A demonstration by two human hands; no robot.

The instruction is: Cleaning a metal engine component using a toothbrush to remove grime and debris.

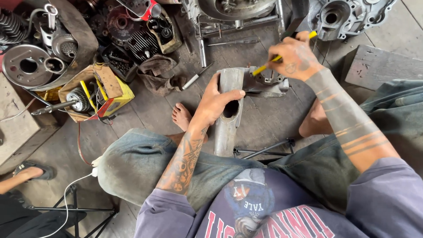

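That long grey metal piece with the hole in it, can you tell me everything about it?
The long grey metal casing looks dull, worn and scuffed, with one dark oval hole in its side. It stands tilted between the seated person's knees, its lower end hidden behind the jeans. The left hand grips it near the top, thumb above the hole. Its upper end joins a lumpy cast part, where the right hand works a yellow-handled tool.

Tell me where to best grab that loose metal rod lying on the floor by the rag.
Grip the metal rod around its pale thicker end, coming from above. It lies flat on the wooden floor, its thin tip angled up toward the engine parts, and the rag crowds its left side.
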